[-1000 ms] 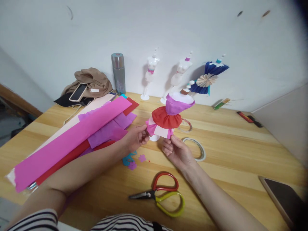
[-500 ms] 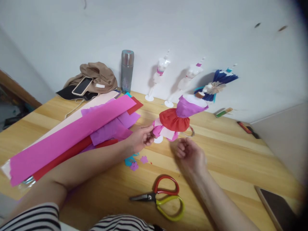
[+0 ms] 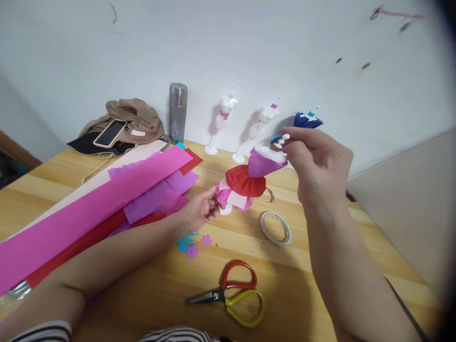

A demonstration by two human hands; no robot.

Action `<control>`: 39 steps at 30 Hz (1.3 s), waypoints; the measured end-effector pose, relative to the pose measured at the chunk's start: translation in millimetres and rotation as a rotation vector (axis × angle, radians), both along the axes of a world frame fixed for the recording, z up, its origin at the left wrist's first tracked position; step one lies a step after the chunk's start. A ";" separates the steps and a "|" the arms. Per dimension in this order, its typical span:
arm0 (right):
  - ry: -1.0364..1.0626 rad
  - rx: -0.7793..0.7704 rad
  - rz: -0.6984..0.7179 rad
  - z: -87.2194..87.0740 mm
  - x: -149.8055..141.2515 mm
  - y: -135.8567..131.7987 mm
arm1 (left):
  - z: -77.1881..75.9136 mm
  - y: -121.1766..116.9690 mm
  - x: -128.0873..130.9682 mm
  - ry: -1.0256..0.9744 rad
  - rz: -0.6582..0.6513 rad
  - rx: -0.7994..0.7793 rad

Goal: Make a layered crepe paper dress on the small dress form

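Note:
A miniature dress-form mannequin [image 3: 271, 154] leans to the right. It wears a crepe-paper dress with a purple bodice [image 3: 265, 164], a red puffed layer [image 3: 245, 180] and a pink ruffled hem [image 3: 238, 200]. My left hand [image 3: 202, 209] is closed, pinching the left edge of that hem. With thumb and fingers closed, my right hand [image 3: 320, 164] grips the white knobbed top of the mannequin's neck; the fingertips are partly hidden. A white base disc [image 3: 225, 209] shows beneath the hem.
Red-and-yellow-handled scissors [image 3: 228, 294] lie in front, with a tape roll [image 3: 275, 228] to their upper right. Paper flowers [image 3: 205, 240] lie near my left hand. Crepe-paper sheets [image 3: 96, 209] cover the left side. White mannequins [image 3: 225, 111], a blue-dressed one [image 3: 307, 120] and a thermos [image 3: 177, 114] stand behind.
My right hand has risen from beside the hem to the top of the mannequin's neck, uncovering the tape roll. My left hand stays at the hem. The view has shifted slightly.

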State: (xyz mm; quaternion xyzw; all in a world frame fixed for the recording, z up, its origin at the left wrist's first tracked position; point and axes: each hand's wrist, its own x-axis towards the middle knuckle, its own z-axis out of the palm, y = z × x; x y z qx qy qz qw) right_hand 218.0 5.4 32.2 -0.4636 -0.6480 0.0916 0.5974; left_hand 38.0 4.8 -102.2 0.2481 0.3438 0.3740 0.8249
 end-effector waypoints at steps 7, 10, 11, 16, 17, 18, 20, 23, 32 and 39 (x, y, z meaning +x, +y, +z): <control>-0.024 -0.079 0.004 6.5 -8.2 12.6 | 5.4 -9.6 -2.1 -0.009 0.049 0.099; 0.035 -0.031 0.040 1.3 4.8 15.2 | 5.7 -12.5 -0.9 0.027 0.055 0.114; 0.043 -0.017 0.050 -0.2 10.1 16.1 | 5.1 -12.8 -0.2 0.042 0.056 0.120; 0.047 -0.014 0.103 -5.0 32.1 18.9 | 2.3 -13.3 3.0 0.082 0.017 0.185; 0.057 -0.022 0.101 -5.3 33.9 18.7 | 2.6 -13.9 3.2 0.083 0.006 0.193; 0.069 -0.028 0.093 -5.3 34.6 18.4 | 3.3 -14.9 3.4 0.083 -0.008 0.197; 0.096 -0.036 0.058 -5.0 33.8 17.6 | 5.6 -17.2 3.6 0.090 -0.033 0.194; 0.121 -0.061 -0.009 -4.4 30.8 17.5 | 9.8 -19.3 4.1 0.123 -0.029 0.157; 0.093 -0.077 -0.039 -4.1 25.5 12.3 | 13.6 -9.4 5.1 0.008 -0.027 -0.025; -0.129 0.054 0.013 -5.5 15.8 3.8 | 10.2 -8.2 9.0 -0.037 -0.018 -0.006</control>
